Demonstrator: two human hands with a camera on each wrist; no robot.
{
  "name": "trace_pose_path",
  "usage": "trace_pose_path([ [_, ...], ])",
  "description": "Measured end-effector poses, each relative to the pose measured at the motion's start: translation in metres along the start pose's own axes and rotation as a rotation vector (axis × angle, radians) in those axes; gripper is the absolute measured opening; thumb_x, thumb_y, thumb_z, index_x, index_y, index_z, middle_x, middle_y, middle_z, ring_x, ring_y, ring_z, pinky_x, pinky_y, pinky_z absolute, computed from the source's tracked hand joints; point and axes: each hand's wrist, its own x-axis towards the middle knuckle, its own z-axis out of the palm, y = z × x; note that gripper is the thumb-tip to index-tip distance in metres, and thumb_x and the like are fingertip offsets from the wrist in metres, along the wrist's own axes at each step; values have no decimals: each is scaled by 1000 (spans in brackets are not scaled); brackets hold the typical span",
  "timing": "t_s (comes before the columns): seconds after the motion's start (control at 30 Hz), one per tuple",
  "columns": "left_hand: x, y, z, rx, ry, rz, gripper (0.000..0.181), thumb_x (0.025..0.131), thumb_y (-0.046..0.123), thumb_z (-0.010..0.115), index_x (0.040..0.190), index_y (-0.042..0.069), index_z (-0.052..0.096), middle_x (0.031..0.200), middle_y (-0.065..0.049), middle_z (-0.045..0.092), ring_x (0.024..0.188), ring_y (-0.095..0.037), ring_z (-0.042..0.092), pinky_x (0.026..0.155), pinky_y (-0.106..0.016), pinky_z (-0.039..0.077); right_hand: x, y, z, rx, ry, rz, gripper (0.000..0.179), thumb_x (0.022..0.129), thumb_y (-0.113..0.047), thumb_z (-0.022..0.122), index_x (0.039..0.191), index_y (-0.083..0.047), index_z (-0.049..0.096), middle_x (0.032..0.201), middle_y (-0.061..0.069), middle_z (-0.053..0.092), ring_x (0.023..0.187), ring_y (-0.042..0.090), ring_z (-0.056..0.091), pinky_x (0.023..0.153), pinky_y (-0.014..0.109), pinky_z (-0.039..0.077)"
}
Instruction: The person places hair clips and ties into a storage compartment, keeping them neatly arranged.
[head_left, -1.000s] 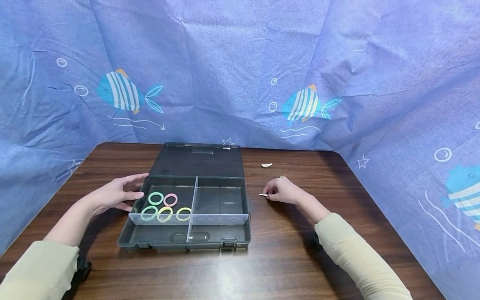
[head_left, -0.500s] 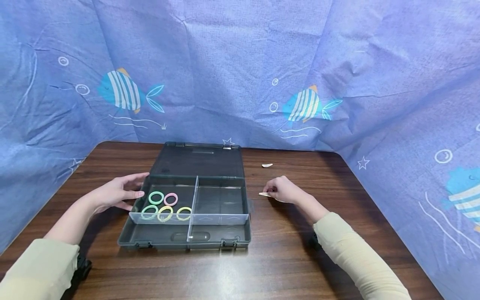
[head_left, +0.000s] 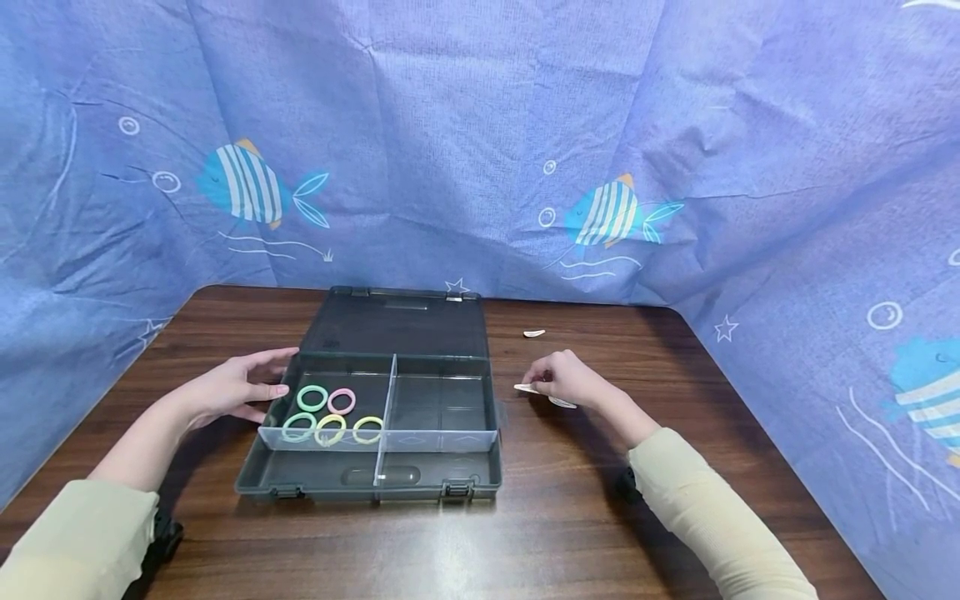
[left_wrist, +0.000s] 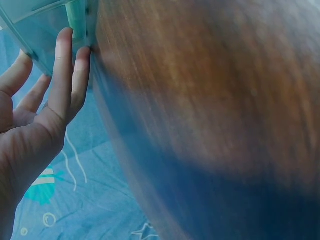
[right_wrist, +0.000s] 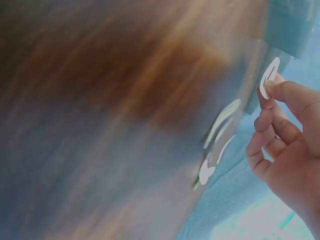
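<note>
My right hand [head_left: 562, 379] pinches a white snap hair clip [right_wrist: 270, 77] between thumb and fingertips, low over the table to the right of the organizer box. More pale hair clips [right_wrist: 220, 122] lie on the table by that hand; in the head view one clip [head_left: 562, 402] shows just under it. My left hand [head_left: 228, 389] rests its spread fingers [left_wrist: 62, 75] against the left wall of the box. The grey see-through organizer box [head_left: 442, 437] stands with its lid laid back. Green, pink and yellow ring-shaped hair ties [head_left: 341, 401] lie in its back left compartment.
One more white hair clip [head_left: 534, 333] lies farther back on the brown wooden table [head_left: 600, 517]. The box lid [head_left: 401, 321] reaches toward the table's back edge. A blue fish-print cloth [head_left: 465, 150] hangs behind and around the table.
My right hand has shifted slightly left with the pinched hair clip, and another clip has come into sight beneath it. The left hand stays against the box.
</note>
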Motion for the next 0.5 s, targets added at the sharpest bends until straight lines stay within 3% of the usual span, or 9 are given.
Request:
trace_pose_path([
  [0.5, 1, 0, 0, 2, 6, -13, 78, 94, 21, 60, 152, 9, 10, 148, -34, 20, 111, -32, 57, 76, -45, 56, 7, -23, -16, 114, 4, 5, 11, 82, -7, 68, 85, -15, 74, 75, -9, 68, 58, 1, 50, 54, 19, 43],
])
